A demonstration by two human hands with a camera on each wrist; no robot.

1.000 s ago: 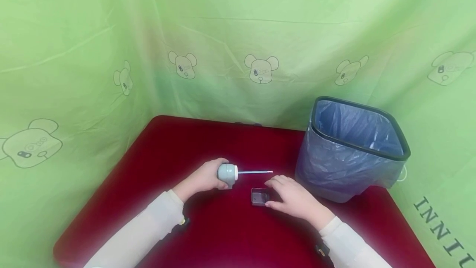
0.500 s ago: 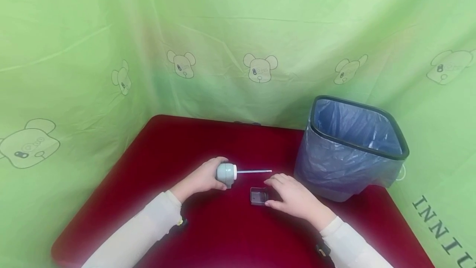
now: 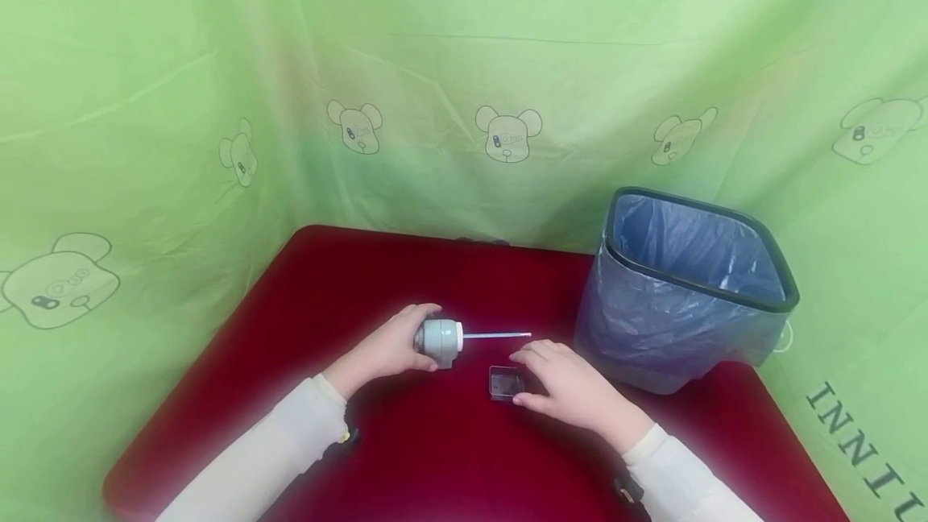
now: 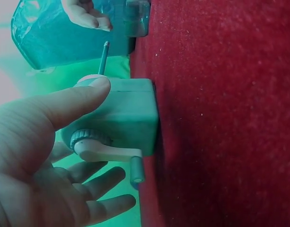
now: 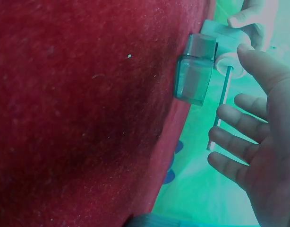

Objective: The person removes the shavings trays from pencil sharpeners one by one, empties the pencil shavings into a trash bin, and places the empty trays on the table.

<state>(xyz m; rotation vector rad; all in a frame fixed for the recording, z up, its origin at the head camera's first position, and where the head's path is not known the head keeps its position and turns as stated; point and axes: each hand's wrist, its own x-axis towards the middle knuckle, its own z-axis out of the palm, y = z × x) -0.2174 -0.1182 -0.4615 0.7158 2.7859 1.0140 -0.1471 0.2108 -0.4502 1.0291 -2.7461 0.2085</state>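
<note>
On the red table sits a pale green crank pencil sharpener [image 3: 439,342], with a thin blue pencil [image 3: 496,335] sticking out of its white front toward the right. The left hand [image 3: 387,349] is at its back end; in the left wrist view the thumb lies over the body and the other fingers are spread loosely near the white crank [image 4: 109,152]. A small clear plastic box [image 3: 505,383], perhaps the shavings drawer, lies right of the sharpener. Beside it is the right hand [image 3: 569,385], fingers apart, slightly bent and holding nothing; the right wrist view shows a gap to the box.
A bin [image 3: 689,304] with a blue liner and dark rim stands at the table's right rear. Green curtains [image 3: 435,63] with printed bear heads hang behind and on both sides. The red tabletop [image 3: 420,457] spreads in front of the hands.
The left hand has drawn back slightly to the left, uncovering more of the sharpener. The sharpener, pencil and box look unmoved. The right hand has barely shifted.
</note>
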